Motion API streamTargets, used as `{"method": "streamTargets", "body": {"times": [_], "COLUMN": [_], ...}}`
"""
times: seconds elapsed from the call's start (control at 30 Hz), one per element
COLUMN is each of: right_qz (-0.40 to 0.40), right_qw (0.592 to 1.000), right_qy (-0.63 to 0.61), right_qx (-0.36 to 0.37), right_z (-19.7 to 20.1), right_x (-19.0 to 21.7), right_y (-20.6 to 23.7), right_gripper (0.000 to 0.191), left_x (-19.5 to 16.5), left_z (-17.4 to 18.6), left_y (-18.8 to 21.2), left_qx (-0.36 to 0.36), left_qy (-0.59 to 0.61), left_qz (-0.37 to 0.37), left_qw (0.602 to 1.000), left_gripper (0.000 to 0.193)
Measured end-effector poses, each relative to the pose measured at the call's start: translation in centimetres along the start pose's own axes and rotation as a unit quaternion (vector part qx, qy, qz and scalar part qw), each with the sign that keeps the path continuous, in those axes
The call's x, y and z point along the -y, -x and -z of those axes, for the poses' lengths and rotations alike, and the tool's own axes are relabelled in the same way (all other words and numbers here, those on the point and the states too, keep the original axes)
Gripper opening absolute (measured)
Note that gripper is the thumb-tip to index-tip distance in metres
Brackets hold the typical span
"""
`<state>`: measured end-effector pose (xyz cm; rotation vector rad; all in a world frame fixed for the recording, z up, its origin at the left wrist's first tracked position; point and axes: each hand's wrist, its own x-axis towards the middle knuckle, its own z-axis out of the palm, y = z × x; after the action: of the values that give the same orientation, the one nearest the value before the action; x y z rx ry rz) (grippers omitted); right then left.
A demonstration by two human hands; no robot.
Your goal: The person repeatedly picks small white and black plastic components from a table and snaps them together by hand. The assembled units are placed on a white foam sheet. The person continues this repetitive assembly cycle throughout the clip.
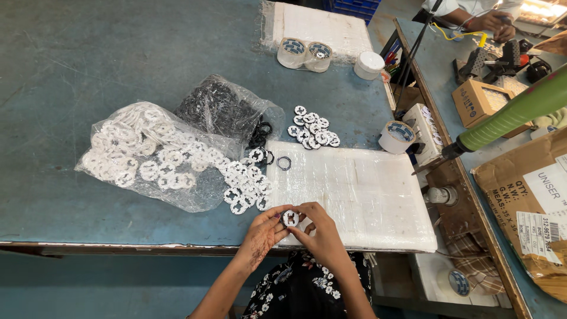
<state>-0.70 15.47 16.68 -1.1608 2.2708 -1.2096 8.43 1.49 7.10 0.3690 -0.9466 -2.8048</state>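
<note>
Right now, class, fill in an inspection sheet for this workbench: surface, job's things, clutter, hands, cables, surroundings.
Surface: worn blue table, front edge chipped; wrapped white pad lies on it.
Job's things: small white round part held over the pad's near edge; clear bag of white parts, spilling open; bag of black rings; loose black ring; pile of finished-looking pieces.
Clutter: tape rolls, white tub, another tape roll.
Hands: left hand and right hand both pinch the part.
Cables: yellow cable on the neighbouring bench.
Surroundings: another person's hand, green tool, cardboard boxes.
</note>
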Motion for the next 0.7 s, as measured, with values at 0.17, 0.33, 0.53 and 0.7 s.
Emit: {"method": "streamTargets", "body": {"times": [0.17,0.33,0.53,0.7], "right_qz": [-0.003,-0.002,-0.021,-0.029], "right_qw": [1.0,1.0,0.999,0.999], "right_qy": [0.008,0.006,0.007,0.008], "right_qx": [0.02,0.021,0.024,0.033], "right_z": [0.13,0.1,-0.03,-0.05], "right_x": [0.5,0.62,0.64,0.64], "right_y": [-0.21,-0.27,-0.37,-0.5], "right_gripper": [0.041,0.041,0.041,0.037], "left_x": [0.25,0.24,-0.08,-0.15], "left_z": [0.21,0.22,-0.02,-0.39], "left_y": [-0.07,-0.12,0.06,0.1], "left_qx": [-0.013,0.005,-0.014,-0.021], "left_qy": [-0.008,-0.008,-0.026,-0.052], "left_qz": [0.008,0.001,0.011,0.011], "left_qw": [1.0,1.0,1.0,0.998], "left_gripper": [0.043,0.043,0.043,0.044]}}
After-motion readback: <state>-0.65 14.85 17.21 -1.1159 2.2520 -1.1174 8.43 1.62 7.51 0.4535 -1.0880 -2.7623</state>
